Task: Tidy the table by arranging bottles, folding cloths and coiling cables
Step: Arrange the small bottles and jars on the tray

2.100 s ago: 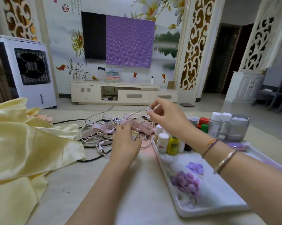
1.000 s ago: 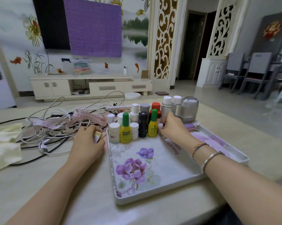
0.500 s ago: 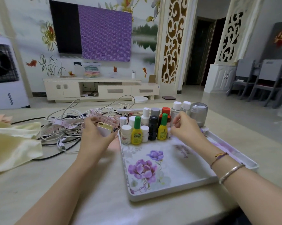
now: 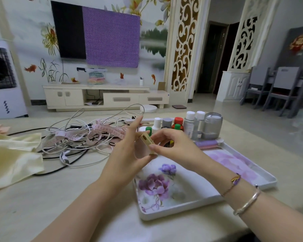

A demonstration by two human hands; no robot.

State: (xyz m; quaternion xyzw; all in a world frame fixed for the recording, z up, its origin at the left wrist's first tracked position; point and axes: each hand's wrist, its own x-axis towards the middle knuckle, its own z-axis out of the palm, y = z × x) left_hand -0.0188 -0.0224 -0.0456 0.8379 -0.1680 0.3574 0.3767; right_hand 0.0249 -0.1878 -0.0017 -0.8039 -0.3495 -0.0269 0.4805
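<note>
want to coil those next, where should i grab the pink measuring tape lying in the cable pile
Pinch the pink measuring tape at its raised fold near the pile's right end, coming from above. That flat loop lies on top of the cables, so it probably lifts free there; its left stretch runs under white wires.

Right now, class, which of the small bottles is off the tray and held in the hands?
The gold bottle, pinched between both hands above the tray. The others, like the red-capped bottle, stand upright at the tray's far end.
</note>
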